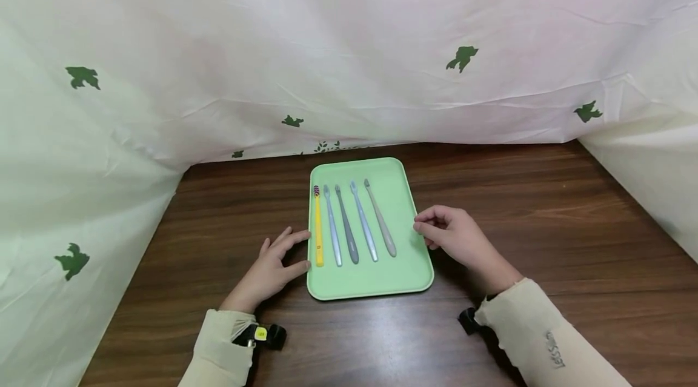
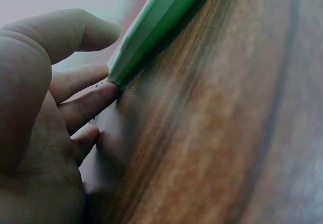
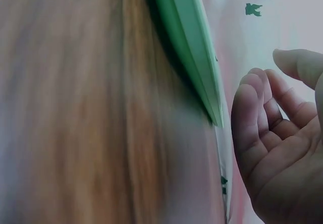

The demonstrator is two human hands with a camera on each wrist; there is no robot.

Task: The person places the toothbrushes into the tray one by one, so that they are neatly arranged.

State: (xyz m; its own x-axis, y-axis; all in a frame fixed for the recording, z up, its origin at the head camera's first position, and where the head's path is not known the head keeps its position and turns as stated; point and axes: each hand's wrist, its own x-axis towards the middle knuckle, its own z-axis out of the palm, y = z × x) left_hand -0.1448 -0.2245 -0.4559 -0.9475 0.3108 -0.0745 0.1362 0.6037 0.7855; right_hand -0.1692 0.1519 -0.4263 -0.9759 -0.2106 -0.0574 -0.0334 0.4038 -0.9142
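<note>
A light green tray [image 1: 371,284] lies between the hands, with several toothbrushes side by side on it. From left to right they are a yellow toothbrush [image 1: 319,229] with dark striped bristles, a pale blue one [image 1: 332,229], a dark grey one [image 1: 347,229], another pale blue one [image 1: 365,226] and a light grey one [image 1: 384,229]. My left hand [image 1: 269,269] touches the tray's left edge, its fingers spread and thumb apart. At the right rim, my right hand [image 1: 458,238] has loosely bent fingers with nothing between them; the right wrist view shows a gap beside the tray.
The tray stands on a dark brown wooden table [image 1: 545,223]. White cloth [image 1: 354,60] with green bird shapes hangs behind the table and along both sides. Each wrist wears a black strap with a small camera [image 1: 276,337].
</note>
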